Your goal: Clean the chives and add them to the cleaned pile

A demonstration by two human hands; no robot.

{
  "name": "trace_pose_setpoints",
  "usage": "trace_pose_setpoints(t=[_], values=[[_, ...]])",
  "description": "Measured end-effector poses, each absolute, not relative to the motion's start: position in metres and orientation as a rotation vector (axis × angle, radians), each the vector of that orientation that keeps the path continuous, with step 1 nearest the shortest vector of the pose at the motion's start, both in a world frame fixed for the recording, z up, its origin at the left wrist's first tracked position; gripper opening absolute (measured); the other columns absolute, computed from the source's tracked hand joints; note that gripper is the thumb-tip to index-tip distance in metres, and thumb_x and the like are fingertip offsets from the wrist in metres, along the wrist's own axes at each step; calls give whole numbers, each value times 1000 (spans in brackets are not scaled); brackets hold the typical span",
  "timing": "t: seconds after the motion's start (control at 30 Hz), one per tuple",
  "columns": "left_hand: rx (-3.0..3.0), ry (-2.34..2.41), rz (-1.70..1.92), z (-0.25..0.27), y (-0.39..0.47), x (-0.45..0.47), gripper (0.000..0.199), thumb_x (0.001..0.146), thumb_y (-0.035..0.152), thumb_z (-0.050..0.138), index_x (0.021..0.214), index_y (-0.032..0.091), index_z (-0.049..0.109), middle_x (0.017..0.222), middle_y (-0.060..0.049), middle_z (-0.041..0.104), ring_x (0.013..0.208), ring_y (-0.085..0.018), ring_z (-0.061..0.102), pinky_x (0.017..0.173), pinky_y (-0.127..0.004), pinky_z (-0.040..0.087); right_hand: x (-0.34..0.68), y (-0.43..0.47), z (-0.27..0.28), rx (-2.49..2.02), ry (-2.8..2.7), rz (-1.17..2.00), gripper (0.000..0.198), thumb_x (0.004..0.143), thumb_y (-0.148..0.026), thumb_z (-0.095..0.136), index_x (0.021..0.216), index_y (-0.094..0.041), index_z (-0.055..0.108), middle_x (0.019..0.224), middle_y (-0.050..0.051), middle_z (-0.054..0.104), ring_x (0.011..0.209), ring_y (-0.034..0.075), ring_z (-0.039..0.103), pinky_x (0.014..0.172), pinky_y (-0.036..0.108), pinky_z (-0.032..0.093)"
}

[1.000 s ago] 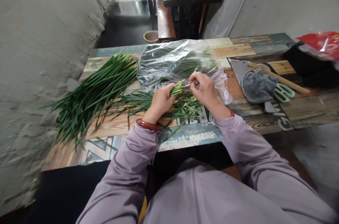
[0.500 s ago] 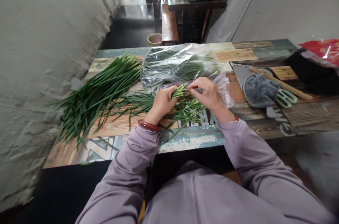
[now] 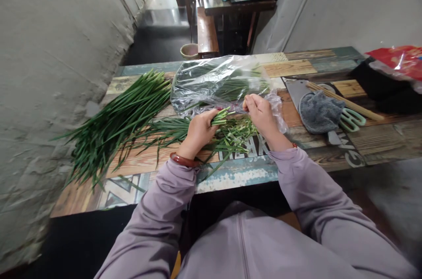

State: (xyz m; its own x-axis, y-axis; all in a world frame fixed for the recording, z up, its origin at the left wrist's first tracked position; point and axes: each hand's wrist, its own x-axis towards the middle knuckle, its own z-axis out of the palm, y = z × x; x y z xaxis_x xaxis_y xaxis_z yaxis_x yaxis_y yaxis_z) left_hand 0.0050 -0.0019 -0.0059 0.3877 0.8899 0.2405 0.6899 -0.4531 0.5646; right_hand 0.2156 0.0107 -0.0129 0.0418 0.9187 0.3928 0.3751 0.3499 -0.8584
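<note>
My left hand [image 3: 200, 129] is wrapped round a small bunch of garlic chives [image 3: 223, 116], the pale cut ends pointing right and the leaves trailing left over the table. To the right of those ends, my right hand [image 3: 260, 114] is closed with fingertips pinched; anything between them is too small to make out. Below the hands lies a heap of stripped trimmings [image 3: 242, 134]. A large pile of chives [image 3: 121, 118] rests at the left. Behind my hands, a clear plastic bag [image 3: 191, 81] holds more chives.
On the right of the patchwork-print table [image 3: 296, 68] are a grey cloth [image 3: 320, 112], green-handled scissors [image 3: 352, 120], wooden sticks [image 3: 359, 105] and a red package [image 3: 400, 60]. A wall [image 3: 66, 50] runs along the left. Beyond stand a bench [image 3: 207, 30] and a basket [image 3: 189, 51].
My right hand has pulled away from the chive ends, slightly right, and its fingers have curled in. My left hand keeps its hold on the bunch. The view has shifted slightly.
</note>
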Motion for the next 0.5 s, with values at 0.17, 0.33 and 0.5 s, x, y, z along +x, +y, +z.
trace_pose_setpoints(t=[0.17,0.33,0.5], values=[[2285,1363,767,-8,-2,4,20,87,19,50,94,17,68,90,-6,72,81,-17,62,72,-24,43,207,4,-6,-1123,-1720,507,23,89,-40,58,77,-21,62,77,2,65,74,16,58,71,30,45],[2273,1320,768,-7,-2,4,30,85,17,51,110,18,67,106,-7,74,95,-19,66,83,-27,48,198,2,-14,-1183,-1669,596,15,82,-32,65,74,-20,67,68,0,67,61,13,56,60,27,43],[2367,1296,637,-7,-4,5,36,83,14,52,116,21,64,121,-8,70,109,-22,66,93,-31,49,197,1,-16,-1174,-1660,702,20,83,-38,65,75,-20,72,69,1,71,62,15,61,58,27,45]])
